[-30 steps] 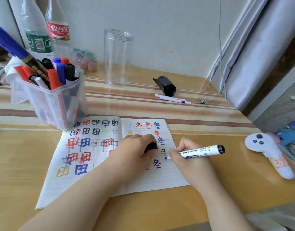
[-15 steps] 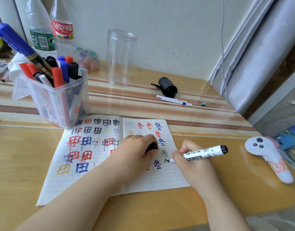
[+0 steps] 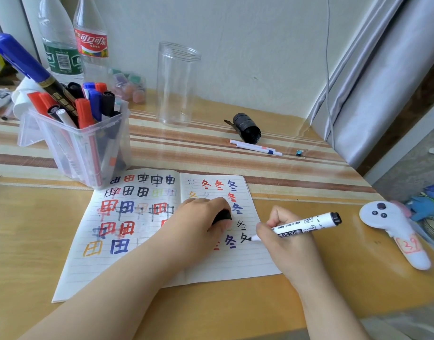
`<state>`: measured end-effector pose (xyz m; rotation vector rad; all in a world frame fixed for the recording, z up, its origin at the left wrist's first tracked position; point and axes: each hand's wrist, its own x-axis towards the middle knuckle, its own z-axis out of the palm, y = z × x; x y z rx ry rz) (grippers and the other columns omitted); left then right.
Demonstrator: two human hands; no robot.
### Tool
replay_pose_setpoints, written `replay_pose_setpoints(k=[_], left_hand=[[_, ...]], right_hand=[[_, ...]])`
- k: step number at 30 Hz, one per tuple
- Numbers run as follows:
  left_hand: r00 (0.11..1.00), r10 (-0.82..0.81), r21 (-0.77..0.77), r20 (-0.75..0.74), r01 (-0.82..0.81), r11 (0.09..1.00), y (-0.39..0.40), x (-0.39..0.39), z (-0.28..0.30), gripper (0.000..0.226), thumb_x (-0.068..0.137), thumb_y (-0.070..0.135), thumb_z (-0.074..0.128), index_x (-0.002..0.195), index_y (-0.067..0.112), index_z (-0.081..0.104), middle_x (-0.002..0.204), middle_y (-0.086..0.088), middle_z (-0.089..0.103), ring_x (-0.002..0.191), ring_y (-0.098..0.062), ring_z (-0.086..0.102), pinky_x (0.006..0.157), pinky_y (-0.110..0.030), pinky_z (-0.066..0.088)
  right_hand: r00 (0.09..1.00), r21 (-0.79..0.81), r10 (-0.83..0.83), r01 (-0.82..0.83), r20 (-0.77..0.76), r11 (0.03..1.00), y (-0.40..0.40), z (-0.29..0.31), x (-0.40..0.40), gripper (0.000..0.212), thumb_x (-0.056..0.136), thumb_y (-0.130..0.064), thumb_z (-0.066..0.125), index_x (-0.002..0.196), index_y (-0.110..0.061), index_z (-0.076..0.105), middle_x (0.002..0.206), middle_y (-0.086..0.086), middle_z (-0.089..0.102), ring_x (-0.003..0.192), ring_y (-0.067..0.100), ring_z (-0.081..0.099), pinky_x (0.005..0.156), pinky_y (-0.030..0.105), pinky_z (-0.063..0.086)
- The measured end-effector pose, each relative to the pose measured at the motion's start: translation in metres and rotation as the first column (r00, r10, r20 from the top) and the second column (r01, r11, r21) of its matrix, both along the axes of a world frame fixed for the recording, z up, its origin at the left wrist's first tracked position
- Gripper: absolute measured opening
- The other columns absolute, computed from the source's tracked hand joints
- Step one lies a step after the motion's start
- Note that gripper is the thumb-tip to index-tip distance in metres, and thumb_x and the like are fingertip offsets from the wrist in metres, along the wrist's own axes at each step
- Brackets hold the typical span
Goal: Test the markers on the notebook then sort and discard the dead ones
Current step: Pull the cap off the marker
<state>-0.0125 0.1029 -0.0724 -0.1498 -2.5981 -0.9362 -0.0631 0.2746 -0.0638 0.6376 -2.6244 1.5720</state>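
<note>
Right hand (image 3: 288,244) pinching one white marker (image 3: 301,225) on notebook (image 3: 147,229), left hand (image 3: 201,219) gripping one black cap (image 3: 222,216).

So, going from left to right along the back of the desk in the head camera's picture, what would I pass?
Clear tub of markers → tall clear plastic jar → black roll lying on its side → small binder clip → grey curtain.
</note>
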Motion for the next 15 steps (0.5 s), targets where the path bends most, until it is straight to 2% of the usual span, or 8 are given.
replay_pose_setpoints(k=[7,11,15], left_hand=[[1.000,-0.005,0.000,0.018,0.005,1.000,0.0000,0.0005,0.0002,0.016,0.092,0.023,0.048,0.105,0.019,0.057,0.088,0.002,0.060,0.077,-0.016,0.045,0.068,-0.004,0.027],[1.000,-0.008,0.015,0.016,0.007,1.000,-0.0003,0.0009,0.0000,0.016,0.092,0.023,0.048,0.104,0.019,0.057,0.089,0.002,0.062,0.079,-0.016,0.048,0.069,-0.005,0.029],[0.999,-0.005,0.020,0.039,0.004,1.000,0.0006,0.0034,0.0024,0.015,0.093,0.024,0.048,0.105,0.021,0.056,0.082,0.009,0.055,0.073,-0.008,0.044,0.067,-0.005,0.030]], right_hand=[[0.999,0.002,0.048,-0.048,0.005,0.999,0.0006,0.0008,0.0017,0.038,0.077,-0.006,0.061,0.056,-0.012,0.029,0.042,-0.012,0.026,0.042,0.006,0.021,0.041,0.015,0.019],[0.998,0.018,0.053,-0.054,0.022,0.998,0.0012,-0.0009,0.0021,0.042,0.079,0.003,0.059,0.056,-0.014,0.028,0.041,-0.012,0.025,0.040,0.006,0.021,0.040,0.016,0.018],[0.999,-0.020,0.036,-0.036,-0.011,0.999,0.0009,-0.0010,0.0023,0.032,0.069,-0.014,0.057,0.055,-0.014,0.028,0.045,-0.012,0.024,0.043,0.006,0.020,0.041,0.018,0.018]])
